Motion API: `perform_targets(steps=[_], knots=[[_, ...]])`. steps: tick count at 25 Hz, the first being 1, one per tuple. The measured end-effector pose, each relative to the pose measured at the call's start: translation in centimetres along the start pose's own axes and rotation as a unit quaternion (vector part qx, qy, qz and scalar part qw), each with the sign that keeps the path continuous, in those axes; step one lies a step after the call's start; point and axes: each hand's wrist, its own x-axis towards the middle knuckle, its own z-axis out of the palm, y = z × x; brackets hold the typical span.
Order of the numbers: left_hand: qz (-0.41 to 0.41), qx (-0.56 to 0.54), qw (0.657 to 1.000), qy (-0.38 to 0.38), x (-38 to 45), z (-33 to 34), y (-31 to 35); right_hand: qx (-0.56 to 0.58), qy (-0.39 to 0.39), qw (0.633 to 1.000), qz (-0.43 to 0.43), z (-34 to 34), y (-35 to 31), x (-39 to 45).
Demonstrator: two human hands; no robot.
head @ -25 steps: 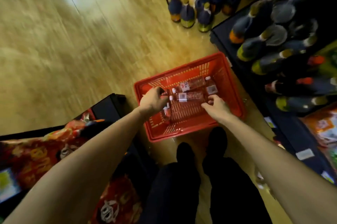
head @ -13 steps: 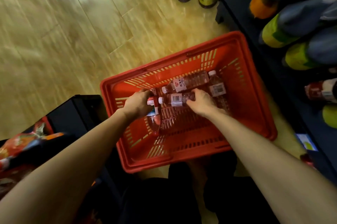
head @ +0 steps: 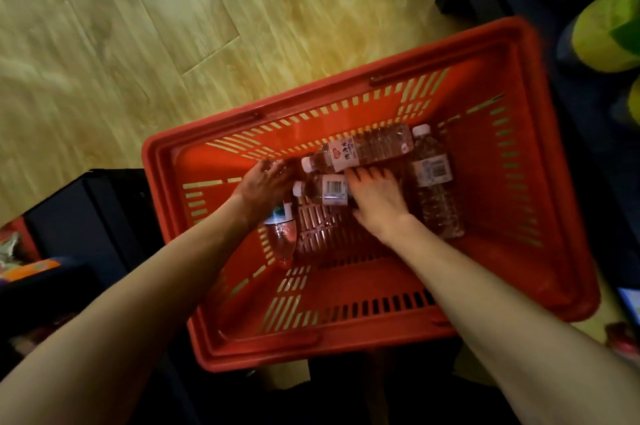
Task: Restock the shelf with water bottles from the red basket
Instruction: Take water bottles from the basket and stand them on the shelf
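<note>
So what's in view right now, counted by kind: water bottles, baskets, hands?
Water bottles in the basket: 4 (top one, middle one, right one, left one)
Red basket: 1
Hands: 2 (left hand, right hand)
Total: 7

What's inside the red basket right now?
Four water bottles in the basket: one in the left hand, one under the right hand, two lying loose. Hands may hide more.

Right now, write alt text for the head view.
Two bare hands reach into a red basket on a wooden floor: the left hand grips one water bottle, the right hand lies on another. Two more bottles lie beside them.
</note>
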Motion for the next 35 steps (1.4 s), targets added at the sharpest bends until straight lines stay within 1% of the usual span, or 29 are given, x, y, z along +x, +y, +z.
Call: perform_targets(steps=[3, 4, 7, 8, 10, 12, 14, 16, 17, 18, 19, 21, 24, 26, 28, 29, 30, 31, 32, 34, 35], knots=[[-0.016, 0.042, 0.999, 0.001, 0.5, 0.5, 0.8, -0.057, -0.007, 0.998, 0.018, 0.9, 0.0, 0.1], [-0.02, 0.053, 0.998, 0.001, 0.4, 0.6, 1.0, -0.058, -0.008, 0.998, 0.022, 1.0, -0.1, 0.2], [0.008, 0.068, 0.998, 0.008, 0.6, 0.2, 1.3, -0.048, -0.012, 0.999, 0.02, 0.7, 0.2, 0.0], [0.013, 0.076, 0.997, 0.001, 0.7, -0.2, 1.3, -0.038, -0.01, 0.999, 0.019, 0.6, 0.5, -0.2], [0.019, 0.079, 0.996, -0.042, 0.7, -1.2, 1.3, -0.009, -0.02, 1.0, 0.02, 0.2, 1.4, -0.8], [0.015, 0.048, 0.997, -0.065, 0.4, -1.8, 1.4, 0.032, -0.036, 0.998, 0.028, -0.3, 2.5, -1.5], [-0.012, -0.02, 0.998, -0.06, -0.9, -2.5, 1.7, 0.087, -0.035, 0.995, 0.043, -0.9, 3.1, -2.4], [-0.062, -0.117, 0.99, -0.052, -2.4, -3.3, 2.1, 0.151, -0.019, 0.986, 0.072, -1.5, 3.2, -3.7], [-0.094, -0.184, 0.977, -0.056, -3.3, -3.9, 2.2, 0.19, -0.006, 0.978, 0.089, -1.9, 3.1, -4.4], [-0.129, -0.269, 0.952, -0.066, -4.4, -4.5, 2.5, 0.231, 0.008, 0.967, 0.108, -2.4, 2.9, -5.3], [-0.164, -0.356, 0.917, -0.073, -5.4, -5.0, 2.8, 0.271, 0.026, 0.954, 0.129, -2.7, 2.7, -6.1], [-0.228, -0.493, 0.836, -0.079, -7.3, -5.9, 3.6, 0.338, 0.06, 0.923, 0.176, -3.5, 2.0, -7.6], [-0.309, -0.638, 0.701, -0.074, -9.6, -7.3, 4.7, 0.424, 0.087, 0.871, 0.233, -5.2, 1.2, -9.6], [-0.33, -0.705, 0.623, -0.077, -10.9, -8.2, 5.6, 0.466, 0.086, 0.842, 0.257, -6.4, 0.8, -10.9], [-0.316, -0.753, 0.572, -0.077, -12.5, -9.0, 6.4, 0.492, 0.08, 0.82, 0.279, -7.4, 0.3, -12.2], [-0.289, -0.79, 0.536, -0.072, -13.4, -9.5, 6.8, 0.508, 0.076, 0.808, 0.288, -7.8, 0.1, -13.0], [-0.263, -0.827, 0.494, -0.061, -14.4, -10.2, 7.1, 0.524, 0.071, 0.795, 0.297, -8.4, -0.2, -13.9], [-0.246, -0.857, 0.451, -0.047, -15.4, -10.9, 7.3, 0.538, 0.069, 0.782, 0.306, -9.1, -0.5, -14.6], [-0.231, -0.879, 0.416, -0.024, -16.7, -12.3, 7.3, 0.553, 0.072, 0.768, 0.313, -10.4, -0.6, -15.8], [-0.227, -0.895, 0.384, 0.023, -19.4, -15.2, 6.9, 0.587, 0.086, 0.74, 0.316, -13.2, -0.8, -18.1], [-0.225, -0.899, 0.374, 0.043, -21.0, -17.0, 6.5, 0.596, 0.096, 0.732, 0.316, -14.8, -0.9, -19.4]])
